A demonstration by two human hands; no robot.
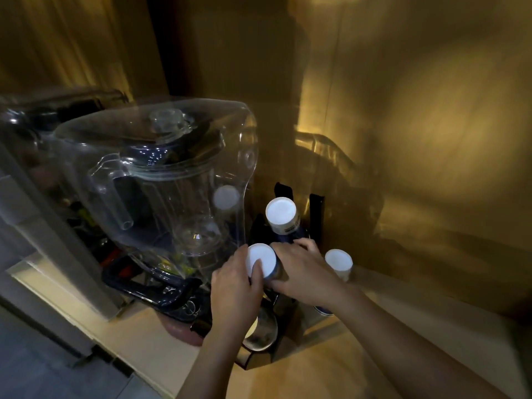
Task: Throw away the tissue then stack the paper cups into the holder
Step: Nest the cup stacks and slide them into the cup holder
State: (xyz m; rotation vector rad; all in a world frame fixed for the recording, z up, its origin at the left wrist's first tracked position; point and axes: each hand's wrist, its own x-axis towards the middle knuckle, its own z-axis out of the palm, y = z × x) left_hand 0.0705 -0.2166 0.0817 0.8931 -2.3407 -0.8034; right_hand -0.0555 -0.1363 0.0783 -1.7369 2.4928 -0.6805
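Both my hands close around one upside-down paper cup stack [263,258] with a white bottom, just in front of the black cup holder [316,208]. My left hand [233,289] grips its left side with the thumb on the white bottom. My right hand [302,269] grips its right side. A taller stack of inverted cups [281,214] stands in the holder behind. Another inverted cup [339,262] stands to the right of my right hand. No tissue is visible.
A large clear plastic blender jug with its cover [161,180] stands on a dark base [149,286] at the left, close to my left hand. A round metal item [260,329] lies under my left wrist. The wooden counter [331,370] runs forward; a wall stands behind.
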